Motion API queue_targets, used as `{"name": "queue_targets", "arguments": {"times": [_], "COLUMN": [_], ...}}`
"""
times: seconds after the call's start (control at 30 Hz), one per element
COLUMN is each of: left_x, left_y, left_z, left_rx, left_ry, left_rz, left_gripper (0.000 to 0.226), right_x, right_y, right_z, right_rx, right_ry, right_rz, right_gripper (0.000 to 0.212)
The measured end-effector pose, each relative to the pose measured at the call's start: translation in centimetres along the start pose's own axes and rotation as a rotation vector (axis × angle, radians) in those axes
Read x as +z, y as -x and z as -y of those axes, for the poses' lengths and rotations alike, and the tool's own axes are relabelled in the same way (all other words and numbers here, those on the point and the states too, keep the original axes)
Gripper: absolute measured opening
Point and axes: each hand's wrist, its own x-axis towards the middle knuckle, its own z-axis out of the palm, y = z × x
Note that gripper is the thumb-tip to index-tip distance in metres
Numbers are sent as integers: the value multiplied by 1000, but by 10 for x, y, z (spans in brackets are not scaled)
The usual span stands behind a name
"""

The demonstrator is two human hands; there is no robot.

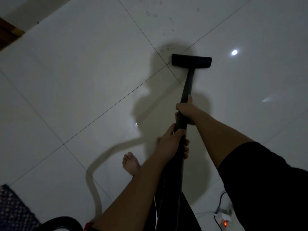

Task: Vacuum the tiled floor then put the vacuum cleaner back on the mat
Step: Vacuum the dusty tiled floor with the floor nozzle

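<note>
Points straight away from the body: vacuum wand (188, 85), floor head (191, 62) flat on tiled floor (83, 72). Curled tight round it, right hand (185, 110) nearer floor head, left hand (170, 140) farther back.

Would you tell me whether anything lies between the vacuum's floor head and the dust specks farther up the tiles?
Nothing visible does: only bare tile lies between the floor head and the dust specks.

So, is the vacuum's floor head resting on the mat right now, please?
No, the floor head sits on the tiled floor by a grout crossing, far from the mat at lower left.
</note>
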Motion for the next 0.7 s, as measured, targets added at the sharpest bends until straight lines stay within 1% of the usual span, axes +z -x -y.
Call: {"name": "queue_targets", "arguments": {"times": [0.27,0.43,0.7], "left_x": [-24,-44,-67], "left_y": [23,41,60], "left_z": [21,31,13], "left_rx": [0,-9,78], "left_ry": [-49,-46,48], "left_rz": [7,-33,-83], "left_gripper": [36,32,21], "right_x": [25,45,85], "right_y": [13,20,26], "right_z": [-32,-49,-29], "right_rx": [19,19,-22], "right_ry": [-31,-5,72], "right_rz": [-16,20,132], "right_gripper": [88,87,88]}}
